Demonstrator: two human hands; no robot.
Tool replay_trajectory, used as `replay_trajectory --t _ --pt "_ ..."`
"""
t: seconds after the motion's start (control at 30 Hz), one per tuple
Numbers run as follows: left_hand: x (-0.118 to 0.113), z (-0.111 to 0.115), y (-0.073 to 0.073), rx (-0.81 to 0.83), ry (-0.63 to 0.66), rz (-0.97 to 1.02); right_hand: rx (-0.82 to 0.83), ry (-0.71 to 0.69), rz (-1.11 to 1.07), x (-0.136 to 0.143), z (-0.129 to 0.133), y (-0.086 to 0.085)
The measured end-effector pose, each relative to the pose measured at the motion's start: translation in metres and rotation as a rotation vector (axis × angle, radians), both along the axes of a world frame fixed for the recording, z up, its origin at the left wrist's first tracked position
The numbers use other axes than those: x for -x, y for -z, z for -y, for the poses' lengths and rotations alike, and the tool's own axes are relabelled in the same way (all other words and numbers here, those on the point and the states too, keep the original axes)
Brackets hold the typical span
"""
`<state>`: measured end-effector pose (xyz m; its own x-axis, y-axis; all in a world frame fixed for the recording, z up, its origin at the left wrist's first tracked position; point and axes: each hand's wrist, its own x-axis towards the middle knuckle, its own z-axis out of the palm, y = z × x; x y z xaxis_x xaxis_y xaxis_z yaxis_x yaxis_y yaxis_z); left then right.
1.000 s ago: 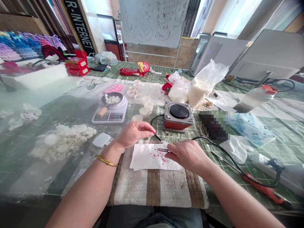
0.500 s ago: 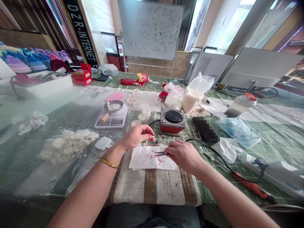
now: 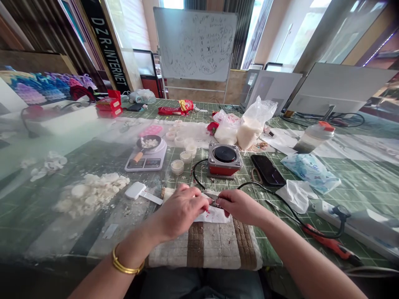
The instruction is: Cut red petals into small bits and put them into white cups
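Observation:
My right hand (image 3: 245, 206) is closed around dark metal tweezers (image 3: 214, 197), their pointed arms spread toward my left fingertips. My left hand (image 3: 183, 209) has its fingers pinched together beside the tweezers; what lies between them is too small to make out. Both hands are over a white paper sheet (image 3: 218, 216) scattered with tiny red bits (image 3: 208, 214). Part of the sheet is hidden by my left hand. Beneath it lies a folded striped towel (image 3: 215, 245) at the table's front edge.
Ahead stands a small hot plate (image 3: 225, 160) with a black cable. A phone (image 3: 268, 170) lies to its right. Leftward are a kitchen scale (image 3: 149, 162) carrying a small pan (image 3: 149, 143), several small cups (image 3: 177, 167), a white scraper (image 3: 136, 191) and a heap of white chunks (image 3: 93, 191).
My left hand has come down and nearer to the tweezers, covering much of the paper. The right hand still holds the tweezers, which have turned slightly.

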<state>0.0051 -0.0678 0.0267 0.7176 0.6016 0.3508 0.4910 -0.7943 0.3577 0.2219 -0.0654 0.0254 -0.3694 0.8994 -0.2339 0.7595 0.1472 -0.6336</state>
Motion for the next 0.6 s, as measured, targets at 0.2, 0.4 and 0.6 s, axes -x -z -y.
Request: replay_trajectory --t 0.2,0.4,0.6 --pt "-0.003 0.013 0.031 -0.078 -0.100 -0.069 -0.018 -0.013 0.119 -0.008 0.008 -0.009" --pt "0.008 0.006 0.031 0.084 -0.209 0.028 -0.031 0.045 0.076 -0.033 0.018 -0.008" --pt "0.006 0.016 0.016 0.126 -0.229 0.199 -0.106 0.019 0.164 -0.053 0.029 -0.011"
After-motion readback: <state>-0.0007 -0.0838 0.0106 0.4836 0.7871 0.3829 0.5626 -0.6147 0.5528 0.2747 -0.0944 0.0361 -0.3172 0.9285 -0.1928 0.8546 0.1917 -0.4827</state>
